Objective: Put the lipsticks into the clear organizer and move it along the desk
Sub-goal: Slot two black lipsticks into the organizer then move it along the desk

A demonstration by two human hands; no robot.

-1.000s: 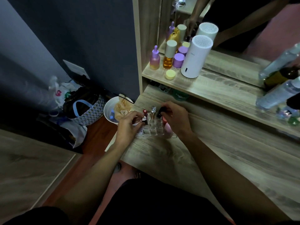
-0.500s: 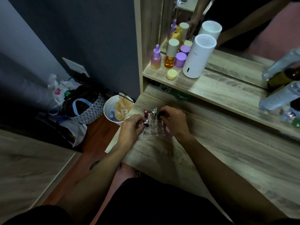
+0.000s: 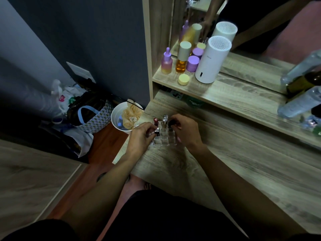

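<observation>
A clear organizer [image 3: 164, 139] with small square slots stands near the left end of the wooden desk [image 3: 225, 171]. A red-capped lipstick [image 3: 155, 120] and a silver lipstick [image 3: 165, 118] stand upright in its far slots. My left hand [image 3: 141, 136] pinches a dark lipstick with a silver end [image 3: 156, 132] at the organizer's left side. My right hand [image 3: 185, 130] holds a black-capped lipstick [image 3: 172, 122] over the far right slots and covers the organizer's right side.
A shelf [image 3: 225, 96] above the desk carries a white cylinder [image 3: 212, 60], a pink dropper bottle [image 3: 167, 62], an amber bottle [image 3: 182, 57], purple jars and a yellow jar [image 3: 183, 79]. Clear bottles [image 3: 302, 101] lie at right. A white bin [image 3: 121, 119] stands on the floor.
Both hands stay at the organizer. My right hand has lowered its black-capped lipstick closer to the far right slots; the left hand keeps its lipstick at the left side.
</observation>
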